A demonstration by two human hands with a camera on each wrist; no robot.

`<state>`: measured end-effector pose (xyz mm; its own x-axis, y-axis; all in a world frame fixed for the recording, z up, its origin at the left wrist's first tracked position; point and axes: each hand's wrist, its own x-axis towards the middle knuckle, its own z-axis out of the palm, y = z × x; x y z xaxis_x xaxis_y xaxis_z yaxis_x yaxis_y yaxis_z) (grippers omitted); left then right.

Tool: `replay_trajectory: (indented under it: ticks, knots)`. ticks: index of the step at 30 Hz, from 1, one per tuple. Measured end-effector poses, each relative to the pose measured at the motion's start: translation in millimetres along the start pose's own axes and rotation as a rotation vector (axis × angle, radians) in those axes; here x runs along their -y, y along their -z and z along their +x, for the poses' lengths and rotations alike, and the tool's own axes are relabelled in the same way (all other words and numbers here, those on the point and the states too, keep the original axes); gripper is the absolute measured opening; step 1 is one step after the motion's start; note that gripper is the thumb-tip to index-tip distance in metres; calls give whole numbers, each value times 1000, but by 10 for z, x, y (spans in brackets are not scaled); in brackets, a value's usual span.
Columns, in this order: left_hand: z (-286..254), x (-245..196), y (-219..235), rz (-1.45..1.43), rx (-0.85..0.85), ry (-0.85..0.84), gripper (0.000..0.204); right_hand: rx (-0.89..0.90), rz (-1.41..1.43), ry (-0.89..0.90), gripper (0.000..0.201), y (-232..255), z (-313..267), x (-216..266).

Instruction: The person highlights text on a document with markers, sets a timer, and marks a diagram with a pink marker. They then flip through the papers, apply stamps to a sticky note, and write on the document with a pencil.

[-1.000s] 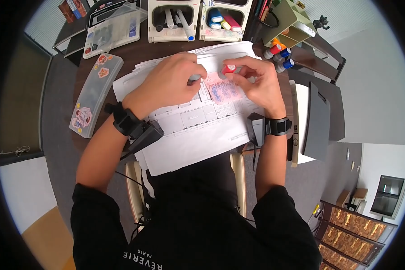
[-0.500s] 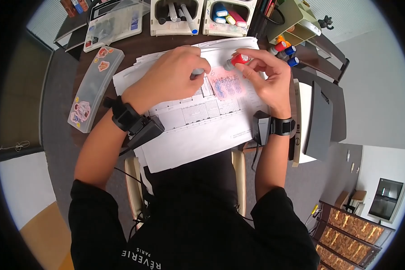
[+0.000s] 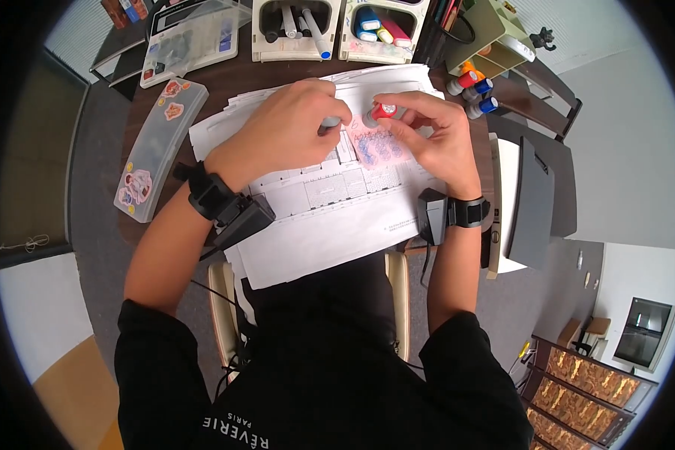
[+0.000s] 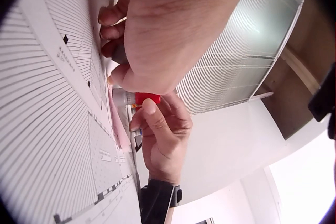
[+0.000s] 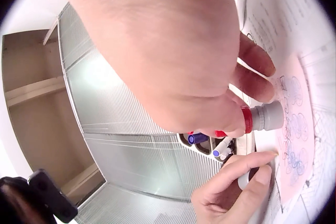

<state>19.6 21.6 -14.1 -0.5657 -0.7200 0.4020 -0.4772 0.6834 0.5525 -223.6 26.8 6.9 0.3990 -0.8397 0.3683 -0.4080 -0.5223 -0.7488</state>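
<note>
My right hand (image 3: 441,139) pinches a small round stamp (image 3: 385,111) with a red top and grey lower part between thumb and fingers. In the right wrist view the stamp's grey end (image 5: 269,117) is right at the pink sticky note (image 5: 297,140), which bears rows of blue scribbled marks. My left hand (image 3: 281,129) is curled round a small grey cap (image 3: 331,121), with a fingertip at the note's left edge. Seen in the left wrist view, the red stamp top (image 4: 148,98) sits beyond my left hand, partly covered by it.
Printed plan sheets (image 3: 315,247) lie in a stack under both hands. Several red and blue stamps (image 3: 481,107) stand to the right. Behind are pen holders (image 3: 292,51) with markers; at left lie a sticker-covered pencil case (image 3: 157,150) and a clear-lidded box (image 3: 191,60).
The right hand lifted the stamp up and to the right off the note, then brought it back down to the note's upper part. The left hand stayed nearly still, holding the grey cap.
</note>
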Motion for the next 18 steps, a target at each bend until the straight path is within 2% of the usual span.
replay_trajectory:
  ticks: [5,7,9,12,14,18]
  knots:
    - [-18,34,-25,47,-41,-71,16,25,0,-21,27,-29,15,-5]
    - [0,-7,15,11,28,31,15,27,12,-72,25,-7,3,4]
    - [6,-6,13,9,7,5,15,35,34,-120,24,-7,-4,20]
    - [2,-4,23,-1,-6,-2,15,-54,44,-103,25,23,-36,2]
    - [-18,-2,7,-6,5,12,15,-235,242,7,28,26,-31,-23]
    - [-14,9,13,-19,2,13,15,-226,212,6,30,18,-16,11]
